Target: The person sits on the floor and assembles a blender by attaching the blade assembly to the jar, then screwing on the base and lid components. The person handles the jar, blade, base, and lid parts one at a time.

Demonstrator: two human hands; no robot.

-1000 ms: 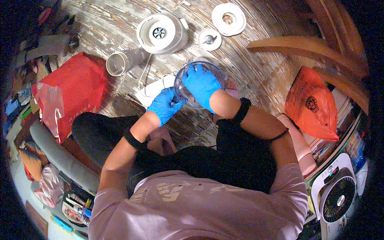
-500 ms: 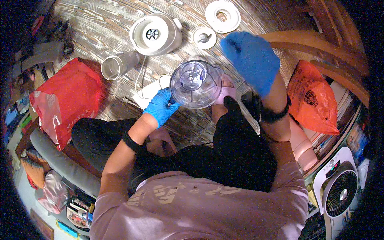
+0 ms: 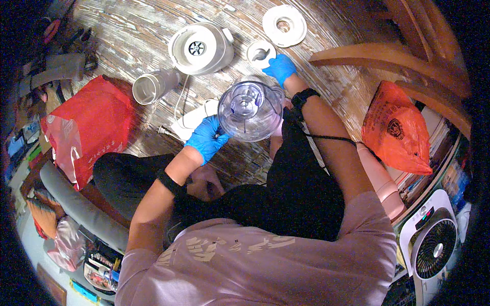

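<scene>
My left hand point(image 3: 206, 138), in a blue glove, grips the lower left side of a clear plastic blender jug point(image 3: 251, 122), its wide mouth turned up toward me. Beyond the jug, my gloved right hand point(image 3: 280, 70) has its fingers closed at the near right edge of a small white round blade base point(image 3: 261, 54). That base lies on the wood-grain floor with a dark curved blade at its centre. Just past it rests a white ring-shaped lid point(image 3: 285, 25). Left of these stands the white motor base point(image 3: 201, 49) with a dark coupling. A clear cup point(image 3: 154, 87) lies on its side.
A white cord and plug point(image 3: 165, 130) lie by a white block point(image 3: 198, 115). A red bag point(image 3: 89, 127) is at the left, an orange plastic bag point(image 3: 397, 127) at the right. Curved wooden legs point(image 3: 367, 53) reach in at upper right. A fan point(image 3: 434, 247) stands lower right.
My right hand has gone from a blurred, raised position down to the small white blade base. My left hand keeps its hold on the jug, which stays in place.
</scene>
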